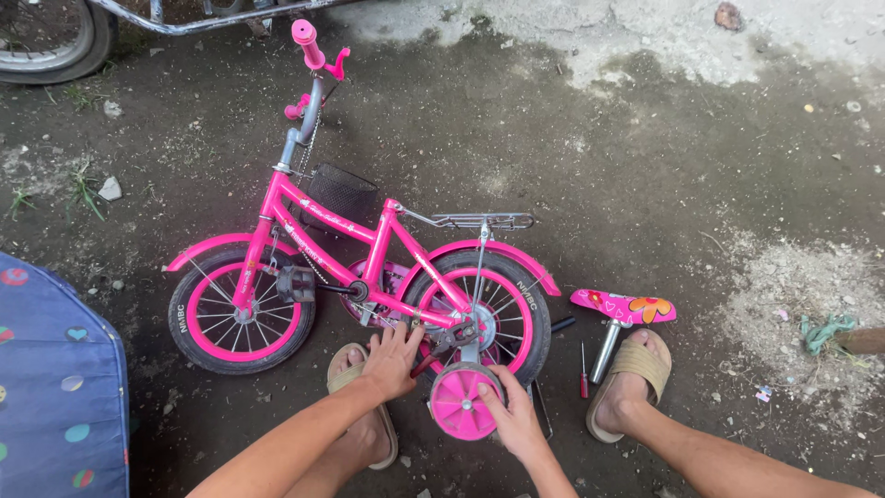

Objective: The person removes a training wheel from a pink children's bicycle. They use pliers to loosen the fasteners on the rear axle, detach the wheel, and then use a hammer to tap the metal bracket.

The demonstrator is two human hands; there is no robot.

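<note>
— What are the hands on down there?

— The left hand point(392, 358) lies with its fingers spread over the frame of the small pink bicycle point(369, 267), close to the rear axle. It presses or steadies rather than closing around anything. The right hand point(510, 413) is wrapped around the edge of the pink training wheel point(458, 400), gripping it from the 3 o'clock side.

— And where does the bike sit?

— On its side on the dark dirt ground point(599, 166), front wheel point(238, 314) toward 9 o'clock, rear wheel point(498, 309) just above the hands, handlebar grip point(307, 43) up at 12 o'clock. A black basket point(339, 194) hangs off the frame between them.

— Anything loose around?

— The pink flowered saddle point(624, 306) on its post lies off the bike at 3 o'clock of the rear wheel. A red-handled screwdriver point(584, 373) rests just beside it, near the sandalled right foot point(631, 378). The left foot point(355, 406) in its sandal is under the left forearm. A blue spotted cloth point(55, 387) fills the 8 o'clock corner, and part of a larger tyre point(55, 46) shows at 11 o'clock.
</note>
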